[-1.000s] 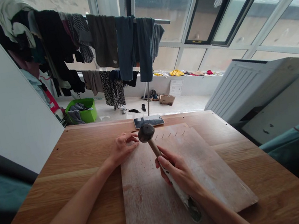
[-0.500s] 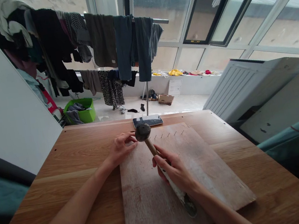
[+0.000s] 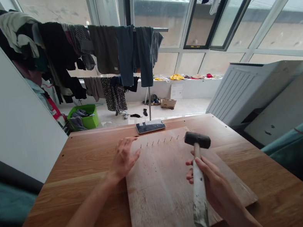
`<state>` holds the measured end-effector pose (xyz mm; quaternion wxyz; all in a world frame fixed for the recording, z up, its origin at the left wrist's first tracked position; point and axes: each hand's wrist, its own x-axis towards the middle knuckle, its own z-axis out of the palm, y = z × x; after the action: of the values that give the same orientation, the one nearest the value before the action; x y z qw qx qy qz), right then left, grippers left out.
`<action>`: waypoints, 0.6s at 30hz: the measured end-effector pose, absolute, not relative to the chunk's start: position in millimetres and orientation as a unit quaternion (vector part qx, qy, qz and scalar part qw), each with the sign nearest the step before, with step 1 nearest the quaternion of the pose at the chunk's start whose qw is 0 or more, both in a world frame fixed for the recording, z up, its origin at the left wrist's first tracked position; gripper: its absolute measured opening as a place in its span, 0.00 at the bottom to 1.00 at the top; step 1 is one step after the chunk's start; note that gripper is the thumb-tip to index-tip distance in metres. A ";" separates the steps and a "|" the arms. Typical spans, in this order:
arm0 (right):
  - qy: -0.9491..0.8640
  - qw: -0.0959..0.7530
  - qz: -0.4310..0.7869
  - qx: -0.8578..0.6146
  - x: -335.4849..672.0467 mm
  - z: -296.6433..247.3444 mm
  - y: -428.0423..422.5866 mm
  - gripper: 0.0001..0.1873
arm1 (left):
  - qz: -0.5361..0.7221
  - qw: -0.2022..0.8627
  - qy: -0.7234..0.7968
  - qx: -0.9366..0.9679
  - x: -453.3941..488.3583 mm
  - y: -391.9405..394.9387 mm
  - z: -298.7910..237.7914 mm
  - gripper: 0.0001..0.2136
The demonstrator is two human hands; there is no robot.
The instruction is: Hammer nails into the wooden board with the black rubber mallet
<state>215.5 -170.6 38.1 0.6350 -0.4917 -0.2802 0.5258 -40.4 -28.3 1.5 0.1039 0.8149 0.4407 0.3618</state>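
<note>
My right hand (image 3: 214, 180) holds a hammer (image 3: 199, 183) by its worn, white-painted handle, with the fingers loosely around it. Its dark, blunt head tilts up over the right part of a wooden board (image 3: 157, 214). Several thin nails (image 3: 159, 141) stand in a row along the far edge of this board. My left hand (image 3: 124, 159) is open at the board's far left corner, fingers stretched out, near the leftmost nail. Small dark marks (image 3: 155, 167) dot the board's surface in front of the row.
The board lies on a wooden table (image 3: 95, 194). A phone (image 3: 150, 126) is at the table's far edge. Beyond it, clothes (image 3: 105, 49) hang on a drying rack, and a green basket (image 3: 91, 121) stands on the floor. A white appliance (image 3: 242, 93) is at the right.
My right hand has swung the hammer from the nail row's left end to the right and back. My left hand has opened out, and another nail now shows at the left end.
</note>
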 end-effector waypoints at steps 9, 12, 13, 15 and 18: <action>-0.475 0.496 0.387 -0.616 255.4 10.2 -206.7 0.27 | 0.224 0.021 0.432 0.873 -87.5 -140.1 14.7 0.16; -0.565 0.415 0.158 -0.696 290.1 -3.3 -219.5 0.24 | 0.207 0.032 0.404 0.890 -95.0 -167.7 3.4 0.21; -0.581 0.385 0.096 -0.710 302.1 -9.7 -222.3 0.26 | 0.199 0.033 0.391 0.898 -94.1 -174.1 0.3 0.24; -0.609 0.323 0.007 -0.725 324.4 -23.0 -226.1 0.29 | 0.190 0.035 0.376 0.906 -89.4 -182.5 -3.7 0.30; -0.632 0.245 -0.057 -0.733 350.6 -38.6 -228.0 0.32 | 0.203 0.052 0.396 0.894 -81.1 -185.9 -5.1 0.35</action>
<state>350.6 -228.0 -38.6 0.2446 -0.7330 -0.6321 -0.0570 -81.1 -185.9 -5.1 0.0523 0.8941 0.3957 0.2031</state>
